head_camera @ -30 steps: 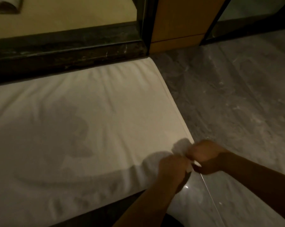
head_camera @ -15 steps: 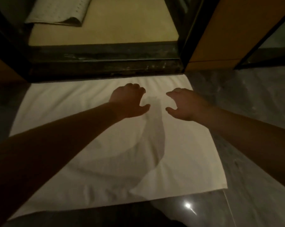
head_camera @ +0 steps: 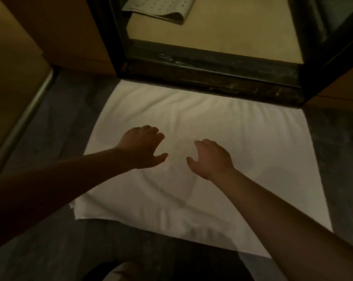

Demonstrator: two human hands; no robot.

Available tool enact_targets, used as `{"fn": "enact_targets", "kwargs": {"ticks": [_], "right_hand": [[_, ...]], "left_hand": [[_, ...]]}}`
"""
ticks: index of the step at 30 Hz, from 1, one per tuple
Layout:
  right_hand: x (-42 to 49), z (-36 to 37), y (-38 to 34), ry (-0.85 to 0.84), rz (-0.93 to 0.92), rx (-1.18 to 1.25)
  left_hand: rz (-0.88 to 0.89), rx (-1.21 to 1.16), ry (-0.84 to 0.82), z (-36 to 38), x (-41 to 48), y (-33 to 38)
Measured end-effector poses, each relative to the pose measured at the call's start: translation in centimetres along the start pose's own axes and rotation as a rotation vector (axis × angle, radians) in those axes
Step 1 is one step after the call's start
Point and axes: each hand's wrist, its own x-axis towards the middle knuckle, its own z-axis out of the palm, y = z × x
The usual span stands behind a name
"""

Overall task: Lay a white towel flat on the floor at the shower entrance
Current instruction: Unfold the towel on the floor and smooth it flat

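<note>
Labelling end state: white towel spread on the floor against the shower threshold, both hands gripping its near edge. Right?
No. In the head view the left hand and right hand are open over the middle of the white towel, gripping nothing. The rest holds.

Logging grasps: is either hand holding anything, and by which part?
Nothing is held. The left hand and right hand are over the white towel, fingers loosely curled, gripping no cloth.

It is dim and yellowish in here. The brightest patch is the shower floor point(head_camera: 212, 35) past the dark threshold, and the white towel point(head_camera: 252, 147) glows more dully. Faint, soft shadows of the arms point(head_camera: 54, 189) curve across it. Everything looks slightly blurred, and straight lines bow near the edges.
</note>
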Motion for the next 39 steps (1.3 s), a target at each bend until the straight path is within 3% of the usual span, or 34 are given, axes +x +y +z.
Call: {"fn": "enact_targets", "kwargs": {"ticks": [13, 19, 24, 30, 34, 39], "right_hand": [[-1.7, 8.7, -18.1, -0.085, -0.219, 0.101], [-3.0, 10.5, -22.3, -0.089, -0.408, 0.12], [-3.9, 11.6, -23.4, -0.192, -0.529, 0.028], [-4.7, 12.6, -23.0, -0.257, -0.535, -0.034], [-5.6, 12.8, -23.4, -0.261, -0.406, 0.088], [-6.6, 12.9, -24.3, -0.205, -0.376, 0.178]], "left_hand": [[-0.115, 0.013, -0.248, 7.4, -12.6, -9.9], [-0.118, -0.072, -0.212, 8.9, -17.4, -11.1], [-0.06, -0.097, -0.21, 9.5, -19.6, -10.5], [-0.04, -0.069, -0.225, 11.1, -19.6, -10.2], [-0.032, -0.07, -0.228, 11.2, -19.6, -9.3], [-0.039, -0.095, -0.215, 10.9, -20.2, -9.7]]}}
